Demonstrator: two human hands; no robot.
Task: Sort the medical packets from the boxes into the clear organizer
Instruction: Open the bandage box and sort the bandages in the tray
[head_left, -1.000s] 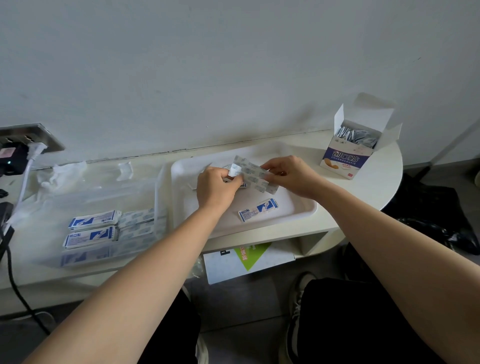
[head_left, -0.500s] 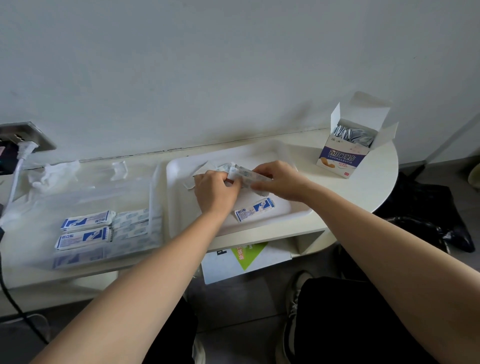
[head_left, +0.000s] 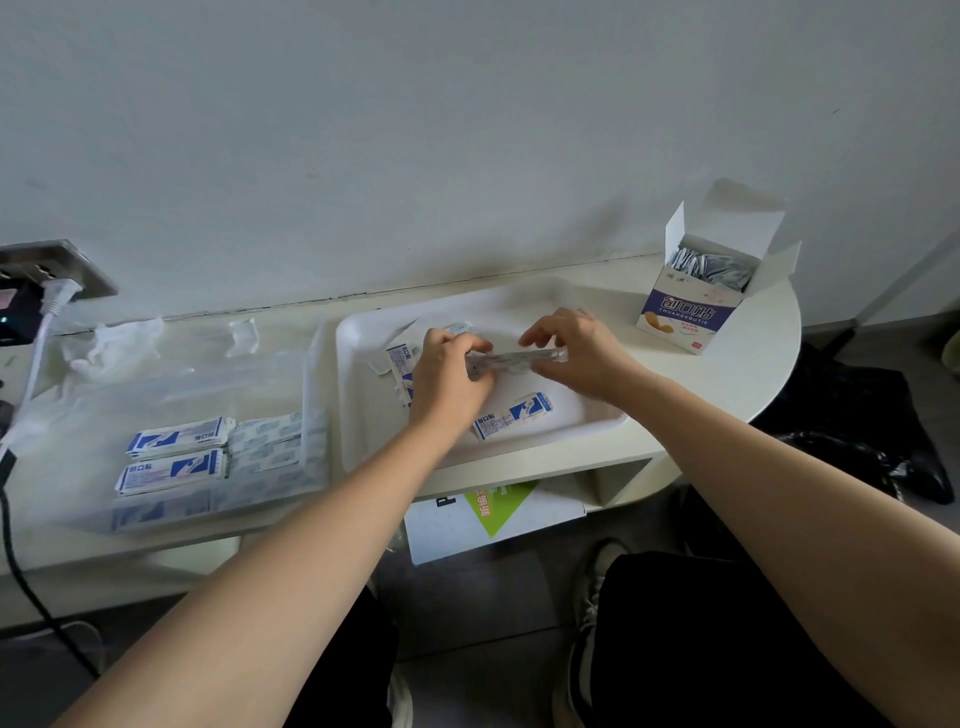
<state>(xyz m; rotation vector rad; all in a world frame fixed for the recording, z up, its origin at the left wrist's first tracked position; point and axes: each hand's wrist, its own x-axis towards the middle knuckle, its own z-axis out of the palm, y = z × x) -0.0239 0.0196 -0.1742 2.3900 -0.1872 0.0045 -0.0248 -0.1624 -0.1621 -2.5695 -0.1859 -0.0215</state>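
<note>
My left hand (head_left: 449, 376) and my right hand (head_left: 579, 351) both pinch a small stack of bandage packets (head_left: 514, 359), held edge-on just above the white tray (head_left: 582, 415). One blue-and-white packet (head_left: 511, 415) lies on the tray below the hands. More packets (head_left: 400, 364) show partly behind my left hand. The clear organizer (head_left: 171, 410) stands at the left, with blue-and-white packets (head_left: 176, 452) stacked in its front compartments and grey-printed ones (head_left: 267, 439) beside them. An open box (head_left: 698, 304) with silver-grey packets stands at the right.
Crumpled clear plastic (head_left: 114, 345) lies behind the organizer. A wall socket with a white plug (head_left: 54, 293) and a black cable (head_left: 21, 571) are at the far left. A white and green box (head_left: 488, 512) sits on the shelf under the table. The table's rounded edge (head_left: 769, 384) curves at right.
The packet stack has turned from flat and tilted to edge-on and come lower toward the tray. Both hands stayed together on it.
</note>
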